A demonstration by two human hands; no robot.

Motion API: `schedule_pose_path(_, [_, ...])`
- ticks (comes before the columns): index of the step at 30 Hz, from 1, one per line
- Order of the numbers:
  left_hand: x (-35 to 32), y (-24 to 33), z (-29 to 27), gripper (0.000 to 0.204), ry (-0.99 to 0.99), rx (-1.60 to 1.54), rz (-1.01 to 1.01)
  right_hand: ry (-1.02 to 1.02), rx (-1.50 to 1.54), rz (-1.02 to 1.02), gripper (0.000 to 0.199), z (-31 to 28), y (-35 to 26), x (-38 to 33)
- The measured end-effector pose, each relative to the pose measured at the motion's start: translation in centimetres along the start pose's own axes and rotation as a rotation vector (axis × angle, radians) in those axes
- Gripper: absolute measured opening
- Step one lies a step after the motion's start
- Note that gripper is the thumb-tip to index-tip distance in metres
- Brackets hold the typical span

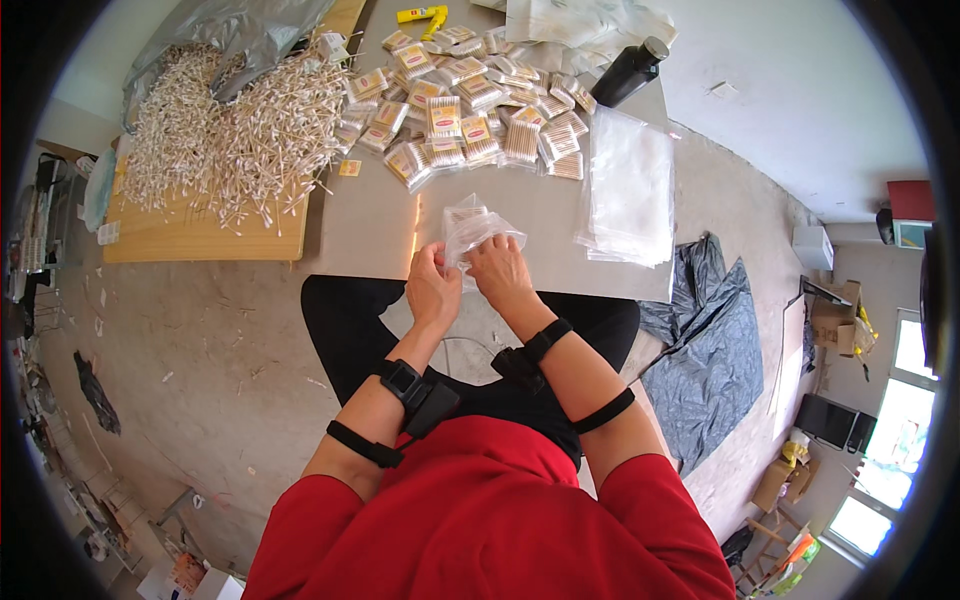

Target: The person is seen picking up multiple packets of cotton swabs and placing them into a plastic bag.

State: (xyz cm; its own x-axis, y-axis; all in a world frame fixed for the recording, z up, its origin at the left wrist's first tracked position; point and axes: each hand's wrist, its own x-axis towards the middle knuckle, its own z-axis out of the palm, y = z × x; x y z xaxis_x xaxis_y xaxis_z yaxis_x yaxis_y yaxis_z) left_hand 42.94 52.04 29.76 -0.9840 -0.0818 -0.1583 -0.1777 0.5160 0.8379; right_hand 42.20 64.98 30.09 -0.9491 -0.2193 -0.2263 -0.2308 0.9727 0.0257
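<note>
My left hand (432, 288) and my right hand (500, 272) both pinch the near edge of a small clear plastic bag (472, 228) that holds cotton swabs, just above the front edge of the grey table (370, 230). The bag stands up between my fingertips. Beyond it lies a spread of several filled swab packets (470, 110). A big loose heap of cotton swabs (230, 130) covers the wooden board (200, 240) at the far left.
A stack of empty clear bags (628, 190) lies at the table's right side. A black bottle (630, 72) stands behind it. A yellow tool (422, 15) lies at the far edge. A dark plastic sheet (715, 350) lies on the concrete floor to my right.
</note>
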Motion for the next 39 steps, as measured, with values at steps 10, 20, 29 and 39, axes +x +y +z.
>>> schedule_pose_path(10, [-0.9, 3.7, -3.1, 0.026, 0.082, 0.173, 0.638, 0.666, 0.610, 0.126, 0.021, -2.5, 0.2, -2.3])
schedule_pose_path(20, [0.1, 1.9, 1.9, 0.019, -0.277, 0.473, 0.470, 0.204, 1.481, 0.910, 0.046, 1.0, 0.5, -1.4])
schedule_pose_path(29, [0.2, 2.3, 1.4, 0.028, -0.219, 0.601, 0.599, 0.528, 0.948, 0.741, 0.036, 1.2, -0.9, -1.5])
schedule_pose_path(39, [0.6, 2.2, 2.4, 0.037, -0.151, 0.672, 0.646, 0.364, 0.838, 0.401, 0.044, 1.5, 3.9, 4.3])
